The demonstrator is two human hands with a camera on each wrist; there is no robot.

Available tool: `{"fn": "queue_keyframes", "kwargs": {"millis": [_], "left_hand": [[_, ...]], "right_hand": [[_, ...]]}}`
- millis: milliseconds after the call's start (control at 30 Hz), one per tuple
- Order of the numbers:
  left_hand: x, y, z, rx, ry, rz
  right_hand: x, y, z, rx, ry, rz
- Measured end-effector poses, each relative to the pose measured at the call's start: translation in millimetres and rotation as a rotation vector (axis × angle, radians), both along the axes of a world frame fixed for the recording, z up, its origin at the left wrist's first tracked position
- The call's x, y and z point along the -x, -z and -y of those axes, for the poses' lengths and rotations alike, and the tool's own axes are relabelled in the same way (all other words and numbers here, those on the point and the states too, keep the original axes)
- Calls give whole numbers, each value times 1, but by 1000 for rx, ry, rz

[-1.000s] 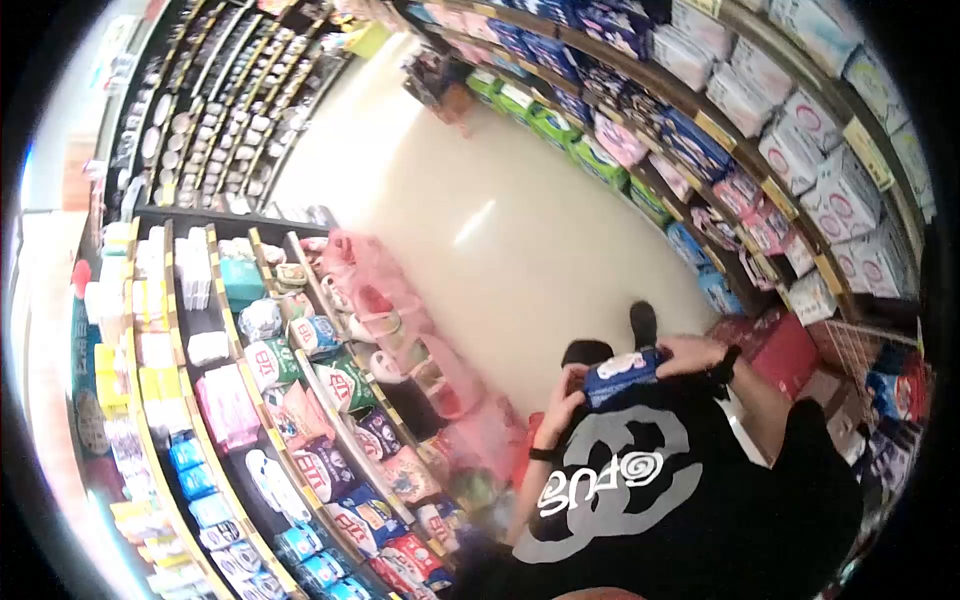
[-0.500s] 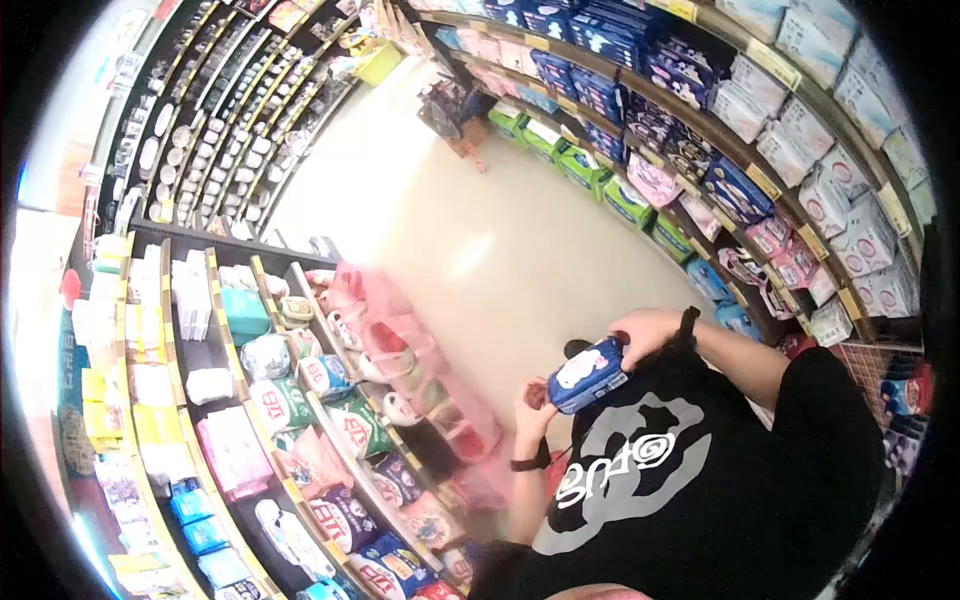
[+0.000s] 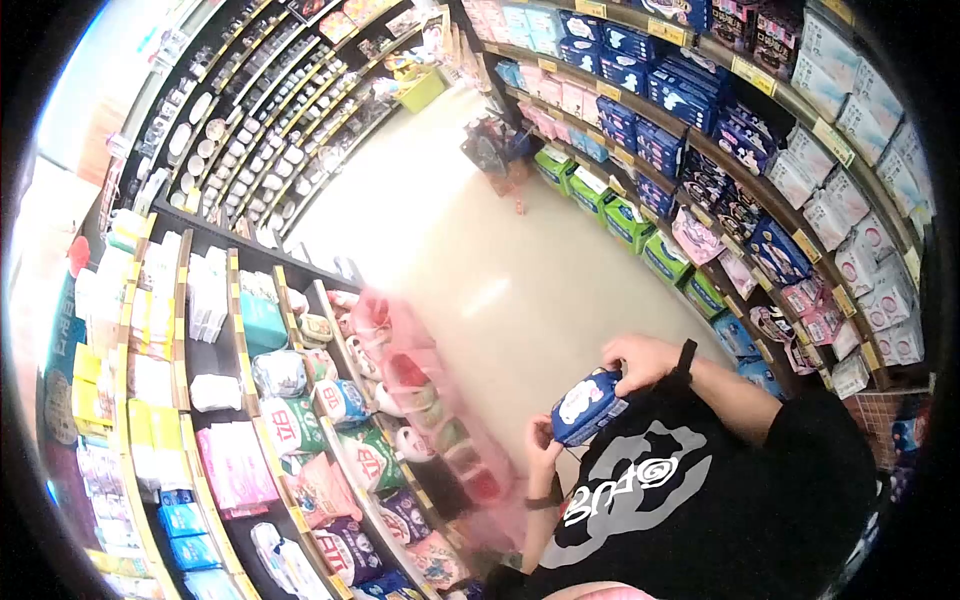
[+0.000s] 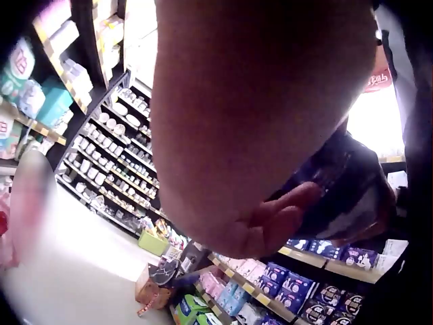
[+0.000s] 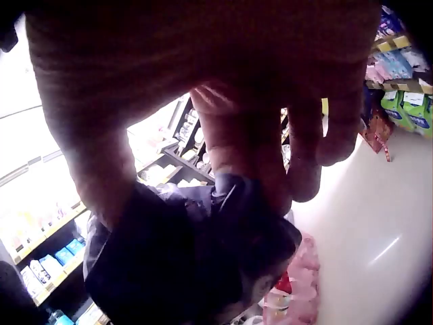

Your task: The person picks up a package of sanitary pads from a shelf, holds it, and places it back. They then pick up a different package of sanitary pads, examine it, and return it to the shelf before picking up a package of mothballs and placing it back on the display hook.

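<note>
A dark blue soft pack [image 3: 588, 408] with a white design on its face is held in front of the black T-shirt [image 3: 740, 490]. My left hand [image 3: 541, 442] grips its left end, the fingers curled at the edge. At the opposite end, my right hand [image 3: 640, 362] pinches the pack. In the left wrist view, the left hand [image 4: 237, 169] covers part of the pack [image 4: 355, 179]. The right wrist view shows the pack [image 5: 196, 250] in shadow between the thumb and fingers of the right hand [image 5: 223, 88].
Shelves of packs [image 3: 660, 150] line the right side of the aisle, with green packs [image 3: 625, 222] low down. To the left stands a shelf of bagged goods [image 3: 240, 460], with pink translucent plastic [image 3: 480, 440] along its aisle side. A green bin [image 3: 420, 90] and a brown box [image 3: 505, 178] stand farther off.
Both hands have raised the pack from low near the feet to in front of the chest and turned its white design up. In the last half second they shifted slightly; the view swung left.
</note>
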State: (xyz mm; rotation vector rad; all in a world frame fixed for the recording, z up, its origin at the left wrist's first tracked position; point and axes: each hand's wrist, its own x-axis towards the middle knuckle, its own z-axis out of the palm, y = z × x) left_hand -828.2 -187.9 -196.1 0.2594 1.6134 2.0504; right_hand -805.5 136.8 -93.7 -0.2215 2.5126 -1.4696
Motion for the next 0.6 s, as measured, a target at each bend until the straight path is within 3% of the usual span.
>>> {"fn": "queue_keyframes", "kwargs": {"millis": [100, 267, 367, 467, 567, 600], "left_hand": [[22, -18, -1, 44, 75, -40], [55, -24, -3, 56, 119, 78], [79, -27, -15, 36, 69, 42], [109, -24, -35, 181, -13, -81], [144, -35, -61, 247, -29, -152], [155, -40, -74, 239, -35, -163]], "right_hand": [[11, 8, 1, 155, 5, 50], [37, 16, -13, 102, -75, 238], [60, 14, -25, 128, -26, 393], [80, 34, -43, -37, -6, 183], [103, 27, -71, 167, -56, 313], [109, 32, -80, 132, -64, 384]]}}
